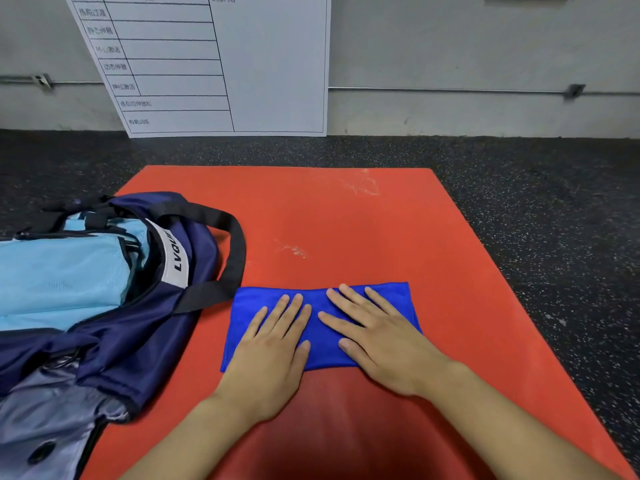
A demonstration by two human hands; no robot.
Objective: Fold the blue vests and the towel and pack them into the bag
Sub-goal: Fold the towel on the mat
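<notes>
Two flat, open hands, left hand (273, 344) and right hand (375, 336), press the folded blue towel (322, 327) onto the red mat (346, 220), folding seemingly complete; next, lifting it toward the open navy bag (145, 323) at nine o'clock, light-blue vests (59, 275) already inside.

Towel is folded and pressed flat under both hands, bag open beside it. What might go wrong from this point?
1. The towel is only pressed by the flat left hand and right hand; lifting it carelessly may undo the fold.
2. The bag already holds light blue fabric, so the towel may not fit easily.
3. The black strap lies beside the towel and may snag it.
</notes>
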